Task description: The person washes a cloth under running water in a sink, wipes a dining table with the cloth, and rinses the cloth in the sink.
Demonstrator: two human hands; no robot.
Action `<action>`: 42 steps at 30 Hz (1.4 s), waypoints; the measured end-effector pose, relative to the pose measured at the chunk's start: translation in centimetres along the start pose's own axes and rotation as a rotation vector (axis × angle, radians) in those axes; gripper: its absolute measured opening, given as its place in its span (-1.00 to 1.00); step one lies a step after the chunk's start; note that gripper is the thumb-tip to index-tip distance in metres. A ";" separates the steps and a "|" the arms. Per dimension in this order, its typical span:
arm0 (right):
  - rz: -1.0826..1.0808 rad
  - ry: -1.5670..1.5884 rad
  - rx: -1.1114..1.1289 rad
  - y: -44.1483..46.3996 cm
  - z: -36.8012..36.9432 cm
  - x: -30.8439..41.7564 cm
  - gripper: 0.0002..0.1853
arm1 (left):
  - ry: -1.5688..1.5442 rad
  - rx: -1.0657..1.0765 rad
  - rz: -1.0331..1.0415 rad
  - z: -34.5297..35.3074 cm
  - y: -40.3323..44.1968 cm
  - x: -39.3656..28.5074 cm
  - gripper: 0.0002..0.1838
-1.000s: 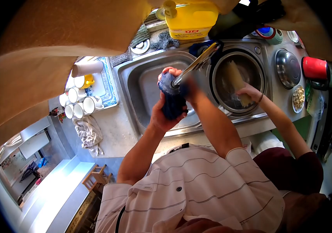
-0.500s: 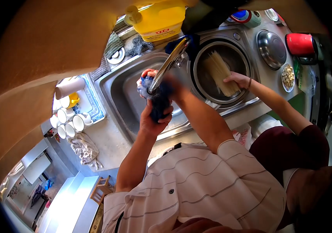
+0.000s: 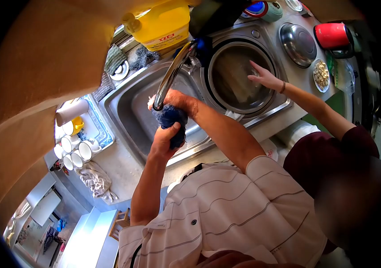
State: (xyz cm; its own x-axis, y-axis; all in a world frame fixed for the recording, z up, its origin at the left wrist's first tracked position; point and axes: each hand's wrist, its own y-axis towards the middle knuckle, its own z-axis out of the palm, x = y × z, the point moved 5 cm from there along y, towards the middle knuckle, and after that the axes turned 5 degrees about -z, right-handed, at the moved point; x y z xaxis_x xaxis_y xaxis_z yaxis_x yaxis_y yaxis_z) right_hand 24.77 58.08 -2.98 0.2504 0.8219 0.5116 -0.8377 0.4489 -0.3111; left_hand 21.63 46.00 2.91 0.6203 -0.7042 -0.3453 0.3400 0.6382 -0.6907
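Note:
Over the left sink basin (image 3: 132, 107), a dark blue wet cloth (image 3: 169, 117) is bunched between my two hands, below the metal faucet (image 3: 171, 77). My left hand (image 3: 167, 142) is closed round its lower part, with the thumb across the front. Wrapped round the upper part is my right hand (image 3: 177, 101), partly hidden behind the faucet spout. Whether water is running onto the cloth is hard to make out.
At right, a co-worker's hand (image 3: 266, 80) with spread fingers is over a pot (image 3: 213, 73) holding pale noodle-like strands in liquid. A yellow jug (image 3: 163, 27) stands behind the faucet. Enamel mugs (image 3: 85, 149) stand at left; a metal lid (image 3: 298, 44) and red kettle (image 3: 332, 35) are at right.
My right hand has moved left and down onto the cloth, while my left hand keeps its grip. The co-worker's hand has let go of the pale strands, which now lie lower in the pot.

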 end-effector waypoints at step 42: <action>-0.161 0.576 0.037 -2.7 0.3 1.4 -0.48 | -0.664 0.407 -0.127 3.2 0.0 -0.5 -0.30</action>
State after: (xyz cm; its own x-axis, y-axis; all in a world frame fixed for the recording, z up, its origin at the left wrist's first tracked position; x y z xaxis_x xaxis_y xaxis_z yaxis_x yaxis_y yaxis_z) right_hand 27.21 57.90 -1.20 0.5900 0.8069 0.0301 -0.7810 0.5797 -0.2324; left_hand 23.57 47.36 5.08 0.8084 -0.5277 0.2609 0.5887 0.7194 -0.3687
